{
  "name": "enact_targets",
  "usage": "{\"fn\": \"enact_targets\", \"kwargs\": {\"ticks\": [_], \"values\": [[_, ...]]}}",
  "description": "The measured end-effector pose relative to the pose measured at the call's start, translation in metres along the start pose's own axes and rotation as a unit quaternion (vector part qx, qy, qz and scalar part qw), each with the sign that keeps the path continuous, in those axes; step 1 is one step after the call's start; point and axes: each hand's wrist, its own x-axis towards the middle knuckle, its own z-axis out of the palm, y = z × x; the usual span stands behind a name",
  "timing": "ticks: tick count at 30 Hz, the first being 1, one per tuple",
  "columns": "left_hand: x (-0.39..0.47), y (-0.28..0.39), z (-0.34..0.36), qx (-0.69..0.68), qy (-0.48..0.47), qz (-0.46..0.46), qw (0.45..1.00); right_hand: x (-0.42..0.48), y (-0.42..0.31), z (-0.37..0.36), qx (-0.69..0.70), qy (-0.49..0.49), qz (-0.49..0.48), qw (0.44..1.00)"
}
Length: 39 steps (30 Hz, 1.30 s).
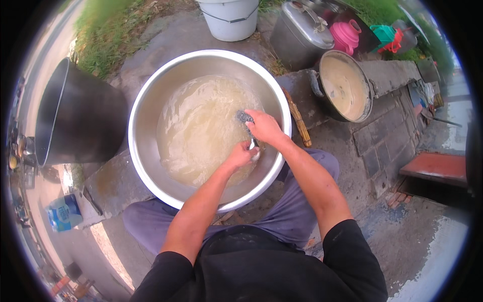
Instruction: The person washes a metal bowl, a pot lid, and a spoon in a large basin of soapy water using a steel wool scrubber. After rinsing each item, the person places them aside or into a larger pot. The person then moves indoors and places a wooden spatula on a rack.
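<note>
A wide metal basin point(145, 94) of cloudy, pale brown water point(200, 128) stands before my knees. Over its right side, my right hand point(266, 126) grips a grey steel-wool scrubber point(244, 117). Just below it, my left hand point(242, 155) holds a small shiny metal utensil point(254, 145) between thumb and fingers. The scrubber reaches toward the upper end of this utensil. What kind of utensil it is cannot be made out, since my fingers cover part of it.
A large dark pot point(81, 113) lies tilted at left. Right of the basin are a bundle of stalks point(298, 119) and a pot of murky liquid point(345, 87). Behind stand a white bucket point(230, 20), a lidded metal container point(298, 37) and a pink plastic vessel point(344, 37).
</note>
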Motion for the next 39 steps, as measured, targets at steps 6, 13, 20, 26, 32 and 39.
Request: {"fn": "enact_targets", "kwargs": {"ticks": [6,13,20,26,32,39], "values": [[-0.057,-0.014,-0.088,0.524,0.143,0.141,0.828,-0.003,-0.007,0.016,-0.138,0.084,-0.138,0.977],[-0.081,-0.037,-0.122,0.54,0.199,0.231,0.784,-0.03,-0.049,0.089,0.01,-0.233,-0.012,0.972],[-0.047,-0.067,-0.096,0.075,0.425,0.173,0.885,-0.035,-0.04,0.146,0.134,-0.192,0.109,0.966],[-0.041,-0.049,-0.096,-0.128,0.424,0.047,0.895,-0.05,-0.09,0.158,0.386,-0.12,0.242,0.882],[-0.014,-0.067,-0.077,-0.141,0.366,0.056,0.918,-0.038,-0.074,0.178,0.359,0.059,0.214,0.907],[-0.024,-0.048,-0.138,0.049,0.361,0.082,0.928,-0.052,-0.095,0.135,0.38,-0.09,0.259,0.883]]}}
